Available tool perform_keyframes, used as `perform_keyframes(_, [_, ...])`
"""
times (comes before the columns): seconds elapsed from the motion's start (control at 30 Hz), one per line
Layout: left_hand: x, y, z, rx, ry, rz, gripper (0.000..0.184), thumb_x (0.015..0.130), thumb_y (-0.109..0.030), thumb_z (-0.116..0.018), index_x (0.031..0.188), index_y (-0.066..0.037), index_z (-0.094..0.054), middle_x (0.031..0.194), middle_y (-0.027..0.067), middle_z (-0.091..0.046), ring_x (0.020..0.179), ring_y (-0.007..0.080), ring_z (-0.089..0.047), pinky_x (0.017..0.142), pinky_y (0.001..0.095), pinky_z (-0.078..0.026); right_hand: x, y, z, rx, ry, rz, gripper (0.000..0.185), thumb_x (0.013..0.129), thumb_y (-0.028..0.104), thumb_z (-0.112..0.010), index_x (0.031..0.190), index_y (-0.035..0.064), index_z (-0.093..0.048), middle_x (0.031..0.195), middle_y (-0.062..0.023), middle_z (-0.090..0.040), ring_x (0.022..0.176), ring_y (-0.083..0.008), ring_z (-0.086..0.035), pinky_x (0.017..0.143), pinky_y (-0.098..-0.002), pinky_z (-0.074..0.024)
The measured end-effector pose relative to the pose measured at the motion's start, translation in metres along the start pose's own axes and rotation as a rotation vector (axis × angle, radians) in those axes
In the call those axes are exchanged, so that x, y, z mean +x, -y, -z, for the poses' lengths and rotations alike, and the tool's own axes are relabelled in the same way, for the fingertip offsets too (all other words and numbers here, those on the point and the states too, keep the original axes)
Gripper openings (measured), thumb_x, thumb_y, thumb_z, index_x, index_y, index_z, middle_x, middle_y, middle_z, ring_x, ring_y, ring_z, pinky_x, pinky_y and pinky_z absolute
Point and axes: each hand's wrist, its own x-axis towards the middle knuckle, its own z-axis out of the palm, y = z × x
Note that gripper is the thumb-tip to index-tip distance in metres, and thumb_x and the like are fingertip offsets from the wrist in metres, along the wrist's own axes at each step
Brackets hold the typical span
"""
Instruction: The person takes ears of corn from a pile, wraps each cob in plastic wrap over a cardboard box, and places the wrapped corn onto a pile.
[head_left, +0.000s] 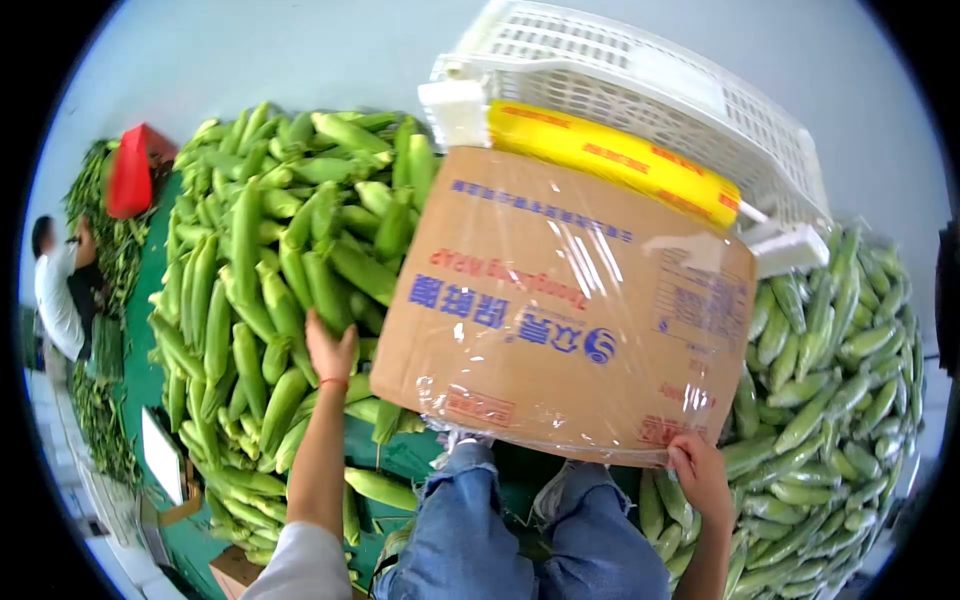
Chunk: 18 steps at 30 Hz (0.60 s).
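To my left lies a big heap of green ears of corn in their husks (235,290). My left hand (332,350) reaches into it, its fingers closed round the lower end of an ear of corn (323,285). A cardboard box (560,310) with printed lettering stands before my knees, with clear plastic film (520,405) stretched over its top. My right hand (697,475) pinches the film's edge at the box's near right corner. A yellow film roll (615,160) sits in a white holder along the box's far side.
Film-wrapped ears of corn (830,400) are piled to my right. Behind the roll stands a white plastic crate (640,70). At far left are a seated person (65,290), a red container (135,175), leafy husks (110,420) and a flat white-topped object (163,455).
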Motion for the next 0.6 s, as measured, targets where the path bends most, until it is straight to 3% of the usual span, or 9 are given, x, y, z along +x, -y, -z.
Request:
perform_keyframes(0.07, [0.011,-0.019,0.033,-0.495,0.126,0.411,0.078,0.081,-0.013,-0.074,0.142,-0.005,-0.027,0.125,0.0146,-0.051,0.107,0.0236,-0.055,0.089,0.0370,-0.049,0.002,0.002,0.000,0.022,-0.019,-0.006,0.008,0.090,0.009,-0.056,0.088,0.0018,-0.059,0.071,-0.0120,-0.063,0.067,-0.0282,-0.063,0.065,-0.0363,-0.0476])
perform_keyframes(0.13, [0.029,-0.062,0.091,-0.916,0.162,0.742,0.063,0.091,-0.012,-0.061,0.143,-0.010,-0.025,0.128,0.0146,-0.049,0.106,0.0240,-0.056,0.089,0.0365,-0.049,0.000,0.004,0.000,0.047,-0.010,-0.045,0.008,0.091,0.010,-0.057,0.088,0.0024,-0.059,0.072,-0.0121,-0.063,0.068,-0.0286,-0.063,0.066,-0.0368,-0.0475])
perform_keyframes(0.17, [0.034,-0.051,0.091,-1.175,0.047,0.621,0.058,0.094,-0.018,-0.054,0.143,-0.011,-0.025,0.130,0.0143,-0.048,0.108,0.0258,-0.056,0.092,0.0401,-0.049,0.000,0.004,0.001,0.035,-0.001,-0.037,0.009,0.091,0.010,-0.057,0.089,0.0025,-0.059,0.072,-0.0124,-0.063,0.068,-0.0286,-0.063,0.066,-0.0367,-0.0476])
perform_keyframes(0.27, [0.039,-0.134,0.157,-1.584,0.265,0.359,0.069,0.091,-0.028,-0.057,0.148,-0.013,-0.023,0.134,0.0123,-0.046,0.116,0.0291,-0.055,0.096,0.0527,-0.050,-0.001,0.001,-0.002,-0.004,-0.003,-0.020,0.009,0.092,0.012,-0.057,0.091,0.0032,-0.060,0.073,-0.0135,-0.064,0.068,-0.0299,-0.063,0.066,-0.0381,-0.0481])
perform_keyframes(0.33, [0.044,-0.168,0.173,-1.197,0.566,0.111,0.084,0.078,-0.020,-0.074,0.147,-0.011,-0.027,0.131,0.0126,-0.049,0.115,0.0283,-0.055,0.098,0.0473,-0.048,-0.005,0.007,-0.006,-0.014,-0.059,-0.035,0.009,0.092,0.012,-0.057,0.091,0.0037,-0.060,0.074,-0.0133,-0.064,0.068,-0.0311,-0.063,0.065,-0.0398,-0.0481])
perform_keyframes(0.43, [0.041,-0.289,0.182,-0.394,0.597,-0.915,0.072,0.066,-0.024,-0.080,0.131,-0.013,-0.052,0.111,0.0106,-0.059,0.101,0.0284,-0.060,0.085,0.0352,-0.052,-0.012,0.008,-0.015,-0.095,-0.142,-0.059,0.008,0.092,0.012,-0.056,0.094,0.0054,-0.061,0.077,-0.0146,-0.065,0.070,-0.0332,-0.064,0.064,-0.0413,-0.0489])
perform_keyframes(0.5, [0.005,-0.323,0.152,-0.447,0.617,-1.106,0.064,0.063,-0.023,-0.079,0.124,-0.021,-0.057,0.099,0.0058,-0.061,0.084,0.0228,-0.065,0.065,0.0340,-0.055,-0.016,0.012,-0.020,-0.201,-0.200,-0.047,0.008,0.092,0.012,-0.056,0.097,0.0065,-0.060,0.079,-0.0157,-0.065,0.070,-0.0337,-0.064,0.064,-0.0407,-0.0493])
perform_keyframes(0.53, [-0.002,-0.333,0.140,-0.393,0.660,-1.268,0.065,0.061,-0.033,-0.080,0.121,-0.018,-0.058,0.103,0.0056,-0.064,0.090,0.0214,-0.066,0.068,0.0333,-0.055,-0.019,0.015,-0.020,-0.283,-0.160,-0.081,0.008,0.094,0.012,-0.055,0.095,0.0044,-0.059,0.079,-0.0155,-0.066,0.071,-0.0301,-0.067,0.067,-0.0393,-0.0517])
perform_keyframes(0.6, [-0.008,-0.349,0.129,-0.391,0.819,-1.242,0.062,0.063,-0.032,-0.078,0.120,-0.017,-0.059,0.104,0.0056,-0.063,0.087,0.0219,-0.066,0.067,0.0335,-0.055,-0.031,0.018,-0.011,0.239,-0.092,-0.125,0.012,0.096,0.012,-0.052,0.095,0.0020,-0.058,0.078,-0.0143,-0.067,0.075,-0.0275,-0.068,0.070,-0.0399,-0.0533])
